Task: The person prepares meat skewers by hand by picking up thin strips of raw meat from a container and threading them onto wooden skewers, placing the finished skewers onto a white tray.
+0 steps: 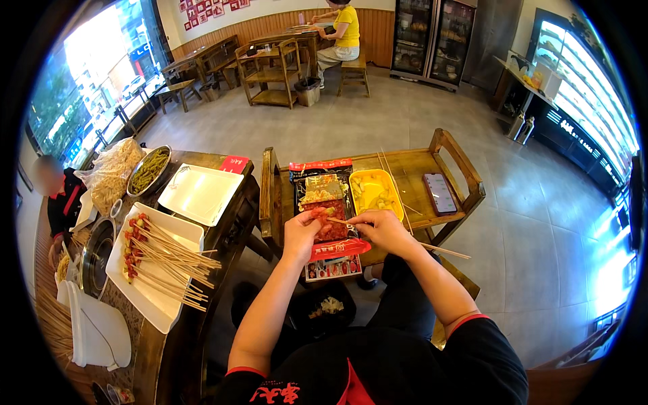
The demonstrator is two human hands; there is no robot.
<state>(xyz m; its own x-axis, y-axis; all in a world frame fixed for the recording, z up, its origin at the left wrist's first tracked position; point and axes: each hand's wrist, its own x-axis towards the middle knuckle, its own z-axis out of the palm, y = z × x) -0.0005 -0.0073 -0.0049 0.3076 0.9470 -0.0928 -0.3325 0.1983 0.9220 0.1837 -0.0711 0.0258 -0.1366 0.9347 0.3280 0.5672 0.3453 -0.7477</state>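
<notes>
Raw red meat and a pale green piece (330,211) are pinched in my left hand (305,234), at the tip of a wooden skewer (440,249). The skewer runs through the fingers of my right hand (383,230), its blunt end sticking out to the right. Below my hands lies an opened plastic packet of red meat (331,230) on a wooden cart (412,174). Beside the packet, a yellow tray (383,188) holds pale yellow-green pieces. On the table at left, a white tray (163,316) holds many skewers with red and green food on their tips.
The left table also bears a white tray (202,192), a metal bowl of green peppers (150,171), a plastic bag (119,167) and a white bucket (101,329). A phone (439,193) lies on the cart. A black bin (324,309) is below. Another person (63,202) sits at far left.
</notes>
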